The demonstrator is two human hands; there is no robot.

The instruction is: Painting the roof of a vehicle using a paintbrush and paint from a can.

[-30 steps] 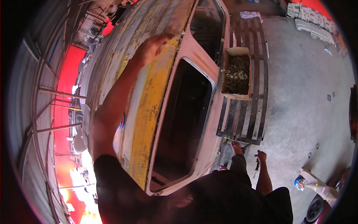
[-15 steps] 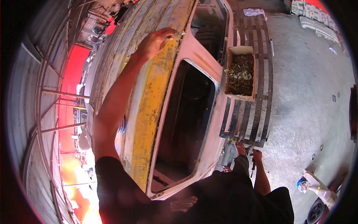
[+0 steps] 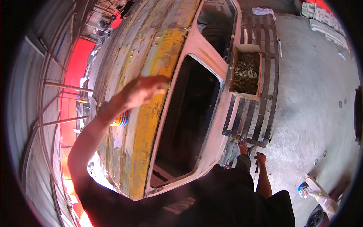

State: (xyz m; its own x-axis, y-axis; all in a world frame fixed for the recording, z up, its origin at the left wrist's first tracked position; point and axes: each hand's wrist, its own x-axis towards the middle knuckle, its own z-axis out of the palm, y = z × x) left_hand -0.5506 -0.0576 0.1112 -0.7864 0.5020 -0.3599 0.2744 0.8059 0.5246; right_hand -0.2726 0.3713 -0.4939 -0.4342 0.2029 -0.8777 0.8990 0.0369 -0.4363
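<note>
**Left hand flat on the stripped roof, right hand low with a tool**

From my seat I look down over an old vehicle body with worn yellow, pink and grey paint (image 3: 151, 113), its roof curving away to the left. My left hand (image 3: 141, 90) is stretched out over the yellow band above the empty window opening (image 3: 189, 121). Its grip is spread, fingers loosely extended and lying close on the roof skin; it pinches nothing that I can see. I judge the palm is laid flat because the panel is broad and curved, so an open hand follows it best.

My right hand (image 3: 260, 158) hangs low beside the body's flank, near a dark slatted wooden pallet (image 3: 261, 113) on the grey concrete floor (image 3: 314, 94). It seems closed round a thin dark tool, though it is too small for me to tell what kind.

On the pallet rests a shallow cardboard box of dark scrap and debris (image 3: 245, 72), within reach of the side being worked. A crumpled white and blue bundle (image 3: 315, 189) lies on the floor at lower right.
</note>
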